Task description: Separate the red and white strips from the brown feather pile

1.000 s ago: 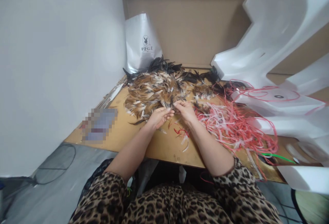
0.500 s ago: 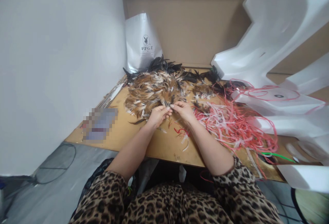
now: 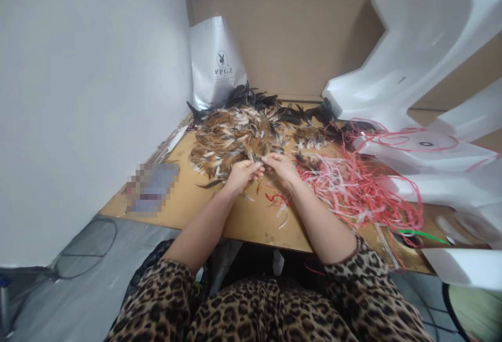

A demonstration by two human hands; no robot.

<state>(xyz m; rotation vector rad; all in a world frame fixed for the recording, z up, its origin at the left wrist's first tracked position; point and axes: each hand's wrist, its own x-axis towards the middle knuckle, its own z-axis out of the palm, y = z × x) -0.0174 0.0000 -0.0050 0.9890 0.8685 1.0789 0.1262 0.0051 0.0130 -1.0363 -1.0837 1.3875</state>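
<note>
My left hand and my right hand meet fingertip to fingertip over the front edge of a heap of brown, cream and white feathers. Both are closed in a pinch. A small tuft of brown feathers fans out away from the fingertips, its base between them. How the base is shared between the two hands is too small to make out. Black feathers lie along the back of the heap. Right of my right hand spreads a tangled pile of red and white ribbon strips.
A white bag stands at the back left against the wall. White curved foam-like pieces rise on the right. A pixelated flat item lies at the wooden table's left edge. A green strip is near the right front.
Both hands stay pinched together at nearly the same place, with only slight finger movement. The whole view has shifted a little.
</note>
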